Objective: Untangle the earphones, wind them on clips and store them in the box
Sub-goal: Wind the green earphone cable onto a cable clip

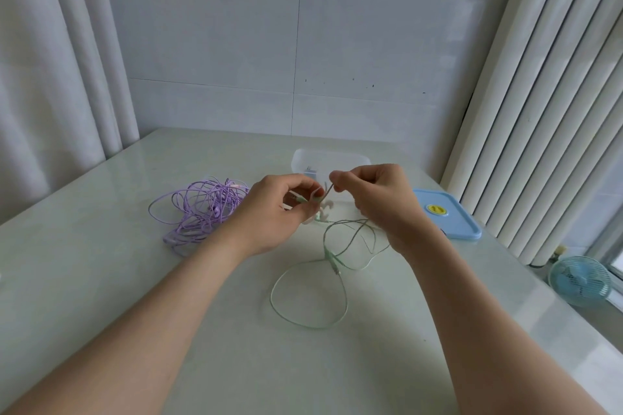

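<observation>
1 glossy table (101,280), clear box (323,156), tiled wall (269,44)

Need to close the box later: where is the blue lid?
In the head view, the blue lid lies flat on the table at the right, just right of the right hand and the clear box.

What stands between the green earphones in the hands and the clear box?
Nothing visible does. The clear box stands lidless just beyond the green earphones; the blue lid lies off to the right, the tangled purple earphones to the left.
</observation>
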The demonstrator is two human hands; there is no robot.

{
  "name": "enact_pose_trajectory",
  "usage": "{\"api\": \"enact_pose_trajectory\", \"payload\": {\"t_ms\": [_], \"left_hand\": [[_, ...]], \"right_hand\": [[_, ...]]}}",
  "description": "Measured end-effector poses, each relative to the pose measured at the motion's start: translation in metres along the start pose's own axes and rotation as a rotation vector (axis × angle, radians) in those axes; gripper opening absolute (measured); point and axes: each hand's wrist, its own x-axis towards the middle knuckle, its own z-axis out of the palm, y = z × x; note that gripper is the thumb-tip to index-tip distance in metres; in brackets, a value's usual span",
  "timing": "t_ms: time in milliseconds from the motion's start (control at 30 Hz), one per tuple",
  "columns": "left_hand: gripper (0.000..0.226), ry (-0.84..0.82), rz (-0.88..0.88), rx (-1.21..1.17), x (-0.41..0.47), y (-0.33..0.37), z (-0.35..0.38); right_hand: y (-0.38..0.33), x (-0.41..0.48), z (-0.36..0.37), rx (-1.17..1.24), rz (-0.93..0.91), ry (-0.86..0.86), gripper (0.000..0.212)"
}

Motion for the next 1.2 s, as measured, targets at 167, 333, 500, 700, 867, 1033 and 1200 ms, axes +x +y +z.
{"api": "enact_pose_trajectory", "payload": {"t_ms": [167,333,500,700,867,1033,1200], "left_hand": [[0.017,-0.01,-0.024,-0.003,-0.001,0.003,0.0],[0.019,-0.005,-0.056,0.052,-0.001,0.006,-0.003],[0.021,-0.019,-0.13,0.042,-0.002,0.008,-0.003],[0.025,0.006,-0.065,-0.197,-0.004,0.018,-0.003],[0.022,0.232,-0.073,-0.331,-0.003,0.022,-0.005],[0.023,0.435,-0.146,-0.384,-0.001,0.015,-0.004],[0.026,0.496,-0.223,-0.372,-0.002,0.008,0.0]], "right_hand": [[0.004,0.003,0.001,0.068,0.001,0.021,0.04],[0.004,0.001,0.008,0.106,-0.092,-0.027,0.043],[0.006,0.003,0.01,0.031,-0.143,0.012,0.04],[0.022,0.01,0.007,-0.078,-0.069,0.128,0.039],[0.018,0.002,0.013,-0.091,-0.021,-0.091,0.038],[0.01,-0.005,0.022,-0.164,-0.057,-0.297,0.028],[0.001,-0.014,0.032,-0.298,-0.198,-0.447,0.024]]}}
